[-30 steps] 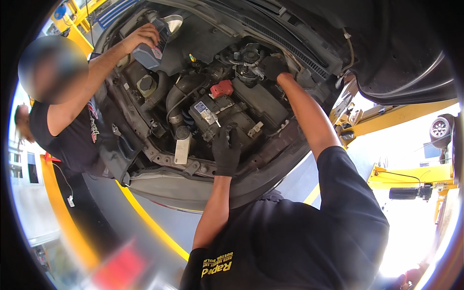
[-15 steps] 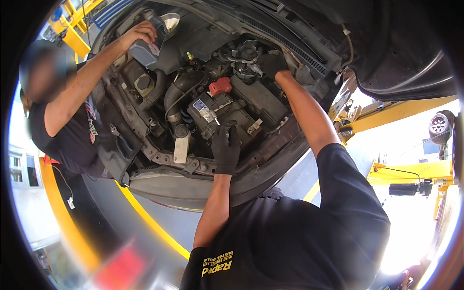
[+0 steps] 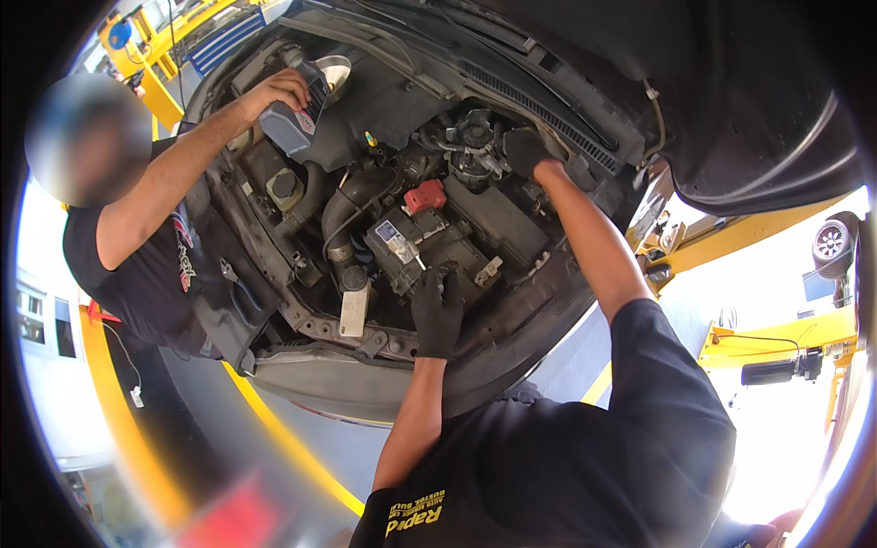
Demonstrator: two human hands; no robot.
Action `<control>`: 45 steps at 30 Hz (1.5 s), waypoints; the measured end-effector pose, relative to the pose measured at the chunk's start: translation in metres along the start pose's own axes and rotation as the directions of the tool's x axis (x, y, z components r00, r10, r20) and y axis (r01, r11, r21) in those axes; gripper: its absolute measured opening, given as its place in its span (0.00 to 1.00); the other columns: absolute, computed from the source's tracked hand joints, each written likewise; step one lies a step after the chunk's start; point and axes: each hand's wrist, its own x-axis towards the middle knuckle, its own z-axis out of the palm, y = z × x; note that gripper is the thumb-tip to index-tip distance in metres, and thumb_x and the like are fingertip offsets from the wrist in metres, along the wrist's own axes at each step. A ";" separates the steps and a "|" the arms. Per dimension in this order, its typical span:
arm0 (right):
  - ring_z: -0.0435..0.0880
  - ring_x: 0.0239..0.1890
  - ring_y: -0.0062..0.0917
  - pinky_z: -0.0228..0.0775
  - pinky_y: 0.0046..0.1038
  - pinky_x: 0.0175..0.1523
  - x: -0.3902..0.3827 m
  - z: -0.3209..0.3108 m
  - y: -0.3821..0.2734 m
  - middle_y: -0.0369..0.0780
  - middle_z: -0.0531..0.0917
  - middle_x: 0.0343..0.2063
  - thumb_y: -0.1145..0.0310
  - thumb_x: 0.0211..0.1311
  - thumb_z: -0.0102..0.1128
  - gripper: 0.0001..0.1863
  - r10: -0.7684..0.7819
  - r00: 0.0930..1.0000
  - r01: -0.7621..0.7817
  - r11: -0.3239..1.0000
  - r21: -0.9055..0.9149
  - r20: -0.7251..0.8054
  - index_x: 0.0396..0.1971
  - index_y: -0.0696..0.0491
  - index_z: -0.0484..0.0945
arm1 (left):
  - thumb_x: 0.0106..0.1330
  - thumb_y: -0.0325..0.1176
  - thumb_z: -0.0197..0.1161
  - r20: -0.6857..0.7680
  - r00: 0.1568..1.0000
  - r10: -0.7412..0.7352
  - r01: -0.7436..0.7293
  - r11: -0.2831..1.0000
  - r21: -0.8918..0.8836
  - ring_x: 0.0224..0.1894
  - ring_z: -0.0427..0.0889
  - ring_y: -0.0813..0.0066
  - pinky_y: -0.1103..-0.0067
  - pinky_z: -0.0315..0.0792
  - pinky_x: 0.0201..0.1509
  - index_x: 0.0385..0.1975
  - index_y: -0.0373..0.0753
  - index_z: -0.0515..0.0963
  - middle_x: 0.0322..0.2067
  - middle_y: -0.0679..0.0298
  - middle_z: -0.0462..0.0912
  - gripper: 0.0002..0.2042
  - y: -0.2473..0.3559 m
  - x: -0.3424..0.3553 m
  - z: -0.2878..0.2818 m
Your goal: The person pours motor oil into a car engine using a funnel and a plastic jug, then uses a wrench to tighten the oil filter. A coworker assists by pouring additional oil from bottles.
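My left hand (image 3: 438, 315), in a black glove, is at the front edge of the car battery (image 3: 399, 248). Its fingers are curled around something small and dark that I cannot make out. My right hand (image 3: 526, 153), also gloved in black, reaches deep into the engine bay beside a round metal and black engine part (image 3: 475, 137); shadow hides its fingertips. A red terminal cover (image 3: 424, 196) sits behind the battery. At the left, a co-worker's bare hand (image 3: 279, 89) grips a grey bottle (image 3: 289, 126), tilted beside a pale funnel (image 3: 335, 69).
A black air duct (image 3: 345, 215) and a long black box (image 3: 501, 219) flank the battery. A pale rectangular piece (image 3: 354, 312) stands near the front crossmember (image 3: 306, 324). The raised hood (image 3: 749, 110) is at the upper right. Yellow lift arms (image 3: 767, 340) stand to the right.
The whole view has shifted slightly, so the engine bay sits a bit lower and farther right. Both my hands stay at the same spots, and the co-worker still holds the tilted bottle.
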 end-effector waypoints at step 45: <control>0.88 0.49 0.42 0.78 0.45 0.55 0.185 -0.061 0.054 0.47 0.88 0.48 0.65 0.67 0.56 0.17 -0.031 0.746 -0.006 0.999 -0.053 -0.665 0.53 0.46 0.85 | 0.67 0.20 0.62 -0.249 0.954 -0.170 0.092 0.951 -0.295 0.38 0.86 0.57 0.70 0.79 0.43 0.42 0.35 0.82 0.38 0.53 0.86 0.07 -0.009 -0.029 -0.112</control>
